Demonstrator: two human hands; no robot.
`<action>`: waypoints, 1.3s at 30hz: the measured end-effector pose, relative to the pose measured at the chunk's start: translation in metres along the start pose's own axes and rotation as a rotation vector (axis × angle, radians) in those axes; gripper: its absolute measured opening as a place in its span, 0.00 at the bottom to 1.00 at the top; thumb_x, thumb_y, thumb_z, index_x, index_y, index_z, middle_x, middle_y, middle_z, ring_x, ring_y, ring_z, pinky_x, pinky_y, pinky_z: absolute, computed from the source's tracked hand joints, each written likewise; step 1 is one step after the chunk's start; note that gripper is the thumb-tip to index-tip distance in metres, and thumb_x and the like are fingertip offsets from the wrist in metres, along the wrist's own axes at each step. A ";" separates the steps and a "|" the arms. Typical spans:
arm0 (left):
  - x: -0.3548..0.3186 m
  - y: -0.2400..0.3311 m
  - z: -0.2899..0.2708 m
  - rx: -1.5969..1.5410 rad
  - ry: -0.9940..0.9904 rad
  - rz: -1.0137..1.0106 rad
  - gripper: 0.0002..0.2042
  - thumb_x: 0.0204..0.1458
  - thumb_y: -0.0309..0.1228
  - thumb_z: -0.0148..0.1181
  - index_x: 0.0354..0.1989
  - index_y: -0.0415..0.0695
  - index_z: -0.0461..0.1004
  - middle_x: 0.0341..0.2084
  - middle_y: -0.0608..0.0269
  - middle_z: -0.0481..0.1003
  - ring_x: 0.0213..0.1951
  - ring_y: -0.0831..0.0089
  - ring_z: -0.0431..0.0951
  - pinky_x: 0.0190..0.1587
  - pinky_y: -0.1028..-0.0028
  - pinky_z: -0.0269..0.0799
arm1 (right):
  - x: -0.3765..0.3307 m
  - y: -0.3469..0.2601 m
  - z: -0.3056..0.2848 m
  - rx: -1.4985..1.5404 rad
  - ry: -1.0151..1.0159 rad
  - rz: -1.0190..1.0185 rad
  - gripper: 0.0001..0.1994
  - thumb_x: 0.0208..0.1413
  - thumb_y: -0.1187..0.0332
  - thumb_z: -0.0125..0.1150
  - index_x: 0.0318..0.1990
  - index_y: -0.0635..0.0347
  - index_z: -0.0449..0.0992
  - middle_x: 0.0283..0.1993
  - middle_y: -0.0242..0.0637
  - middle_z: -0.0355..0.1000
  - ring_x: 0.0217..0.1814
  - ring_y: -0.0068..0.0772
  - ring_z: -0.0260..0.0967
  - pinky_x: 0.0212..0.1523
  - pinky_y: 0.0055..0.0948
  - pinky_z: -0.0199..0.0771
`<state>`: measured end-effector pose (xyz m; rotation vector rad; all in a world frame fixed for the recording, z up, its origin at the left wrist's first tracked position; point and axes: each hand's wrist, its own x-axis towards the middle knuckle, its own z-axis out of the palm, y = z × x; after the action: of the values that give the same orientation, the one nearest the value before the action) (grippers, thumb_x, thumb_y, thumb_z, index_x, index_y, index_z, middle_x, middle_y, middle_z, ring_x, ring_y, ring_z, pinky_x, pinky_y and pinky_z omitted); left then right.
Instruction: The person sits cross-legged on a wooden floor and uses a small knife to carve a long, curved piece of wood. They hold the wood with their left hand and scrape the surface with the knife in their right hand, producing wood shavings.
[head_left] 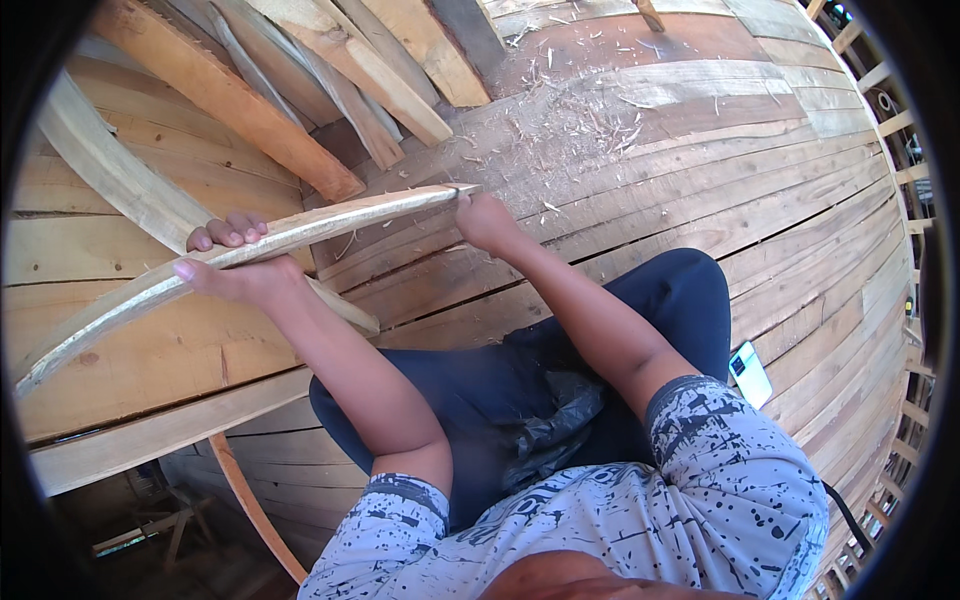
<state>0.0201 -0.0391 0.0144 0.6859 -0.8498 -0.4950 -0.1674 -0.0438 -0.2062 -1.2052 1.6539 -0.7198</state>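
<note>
My left hand (235,262) grips a long, thin, curved strip of pale wood (330,222) near its middle, fingers wrapped over the top and thumb underneath. The strip runs from the lower left up to a tip near the centre. My right hand (486,222) is closed at that right end of the strip; whether it holds a small tool or just the wood is hidden by the fist. I sit on curved wooden planking (700,190) in dark trousers and a grey spattered shirt.
Several loose planks and beams (300,90) lie stacked at the upper left. Wood shavings (590,120) are scattered on the planking ahead. A small white and blue object (750,372) lies by my right leg. Wooden ribs (890,130) line the right edge.
</note>
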 end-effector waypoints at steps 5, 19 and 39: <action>0.000 0.000 -0.015 -0.039 -0.082 -0.003 0.30 0.44 0.69 0.58 0.27 0.53 0.63 0.13 0.73 0.61 0.15 0.80 0.63 0.20 0.79 0.61 | -0.040 -0.045 0.001 0.067 -0.170 -0.261 0.26 0.66 0.55 0.40 0.39 0.73 0.77 0.39 0.65 0.74 0.46 0.64 0.72 0.51 0.52 0.70; 0.000 0.000 -0.013 -0.219 -0.281 -0.049 0.29 0.39 0.69 0.61 0.24 0.54 0.67 0.12 0.74 0.64 0.15 0.81 0.64 0.21 0.79 0.61 | -0.027 -0.030 -0.008 0.004 -0.084 -0.189 0.25 0.66 0.56 0.41 0.37 0.74 0.76 0.36 0.65 0.74 0.43 0.66 0.72 0.49 0.53 0.69; -0.009 0.005 0.004 0.088 0.133 0.001 0.29 0.44 0.66 0.62 0.27 0.50 0.62 0.15 0.70 0.61 0.18 0.76 0.64 0.20 0.77 0.62 | -0.049 -0.051 0.000 0.038 -0.023 -0.351 0.26 0.66 0.55 0.42 0.34 0.75 0.76 0.33 0.64 0.73 0.40 0.66 0.73 0.45 0.52 0.71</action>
<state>0.0122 -0.0308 0.0152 0.7902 -0.7502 -0.4080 -0.1439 -0.0157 -0.1464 -1.4888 1.4177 -0.9439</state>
